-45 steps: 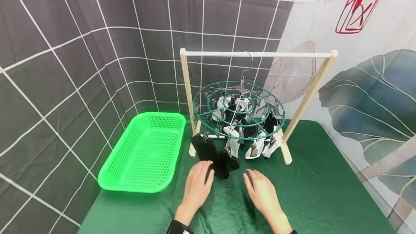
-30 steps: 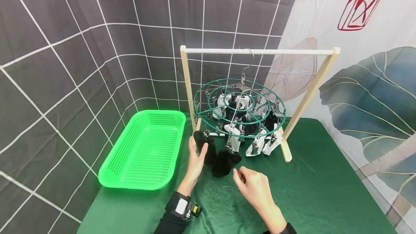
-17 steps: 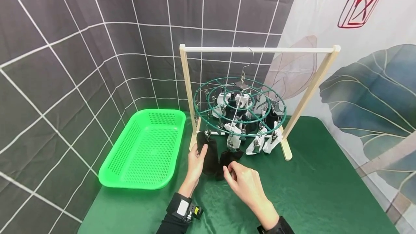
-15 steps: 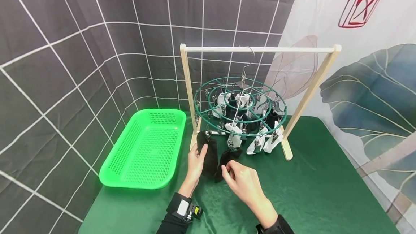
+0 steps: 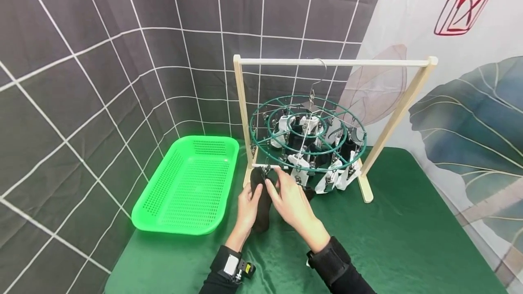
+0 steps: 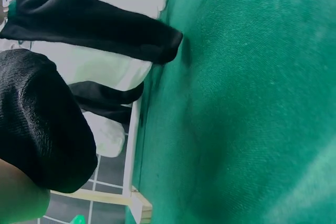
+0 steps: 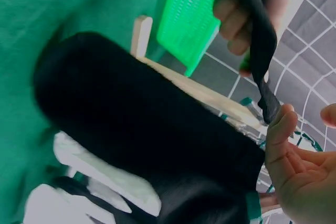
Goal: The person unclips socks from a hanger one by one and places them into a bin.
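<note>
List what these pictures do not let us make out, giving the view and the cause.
- Left hand's fingertips, head view: mostly behind the held sock.
- Whether the right hand pinches the clip, head view: too small to tell.
- Exact count of hanging socks, head view: they overlap one another.
- Held sock's far end, left wrist view: cut off by the left edge.
- Red writing's top, head view: cut off by the upper edge.

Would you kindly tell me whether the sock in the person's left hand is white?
No, the head view shows the left hand holding a black sock.
</note>
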The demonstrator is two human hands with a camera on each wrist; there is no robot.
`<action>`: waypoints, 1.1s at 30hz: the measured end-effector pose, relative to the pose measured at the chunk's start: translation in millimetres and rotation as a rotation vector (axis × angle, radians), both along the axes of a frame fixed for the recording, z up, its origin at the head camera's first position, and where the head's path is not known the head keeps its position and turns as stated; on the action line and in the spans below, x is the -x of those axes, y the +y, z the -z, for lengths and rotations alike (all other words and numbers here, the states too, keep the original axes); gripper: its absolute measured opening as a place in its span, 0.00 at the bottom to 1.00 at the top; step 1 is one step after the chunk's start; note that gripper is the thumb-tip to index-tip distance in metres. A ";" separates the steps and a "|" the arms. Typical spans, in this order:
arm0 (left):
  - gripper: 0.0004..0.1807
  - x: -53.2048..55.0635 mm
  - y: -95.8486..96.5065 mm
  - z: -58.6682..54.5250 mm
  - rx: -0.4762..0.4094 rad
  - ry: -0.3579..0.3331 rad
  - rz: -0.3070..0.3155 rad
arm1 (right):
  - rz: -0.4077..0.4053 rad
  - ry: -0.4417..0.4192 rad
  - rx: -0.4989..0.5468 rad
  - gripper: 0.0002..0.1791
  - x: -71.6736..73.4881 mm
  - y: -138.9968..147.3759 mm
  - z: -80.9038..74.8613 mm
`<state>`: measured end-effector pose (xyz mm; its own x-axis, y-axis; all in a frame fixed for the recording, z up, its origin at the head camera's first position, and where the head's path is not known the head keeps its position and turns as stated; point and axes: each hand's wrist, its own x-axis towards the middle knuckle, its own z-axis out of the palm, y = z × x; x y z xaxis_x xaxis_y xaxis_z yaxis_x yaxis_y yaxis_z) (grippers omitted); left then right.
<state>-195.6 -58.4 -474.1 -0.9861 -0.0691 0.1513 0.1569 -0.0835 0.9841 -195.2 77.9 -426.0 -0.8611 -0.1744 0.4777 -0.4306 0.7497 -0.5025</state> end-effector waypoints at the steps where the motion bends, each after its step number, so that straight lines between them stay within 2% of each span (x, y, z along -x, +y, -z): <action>1: 0.16 -1.1 -0.1 0.2 -0.003 0.004 0.008 | 0.002 -0.012 0.004 0.27 3.6 -1.9 -1.7; 7: 0.14 -4.2 -1.6 2.5 -0.024 0.018 0.039 | 0.004 -0.078 0.026 0.30 18.8 -10.7 -9.6; 15: 0.15 -2.3 -4.5 4.5 -0.009 0.007 0.023 | 0.041 -0.011 -0.022 0.21 33.3 -9.3 -13.3; 24: 0.15 -3.1 -5.0 4.7 0.011 -0.015 0.013 | 0.057 -0.055 -0.062 0.19 37.5 -6.8 -12.0; 27: 0.15 -3.3 -4.9 4.7 0.008 -0.028 0.010 | 0.039 -0.016 -0.071 0.18 37.5 -5.9 -11.2; 33: 0.17 -3.5 -4.4 1.2 0.003 -0.039 0.012 | -0.003 0.118 -0.076 0.18 39.1 -3.9 -9.3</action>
<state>-192.1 -62.9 -475.3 -0.9920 -0.0565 0.1128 0.1172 -0.0826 0.9897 -234.3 74.0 -416.8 -0.7993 -0.2163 0.5606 -0.4856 0.7821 -0.3906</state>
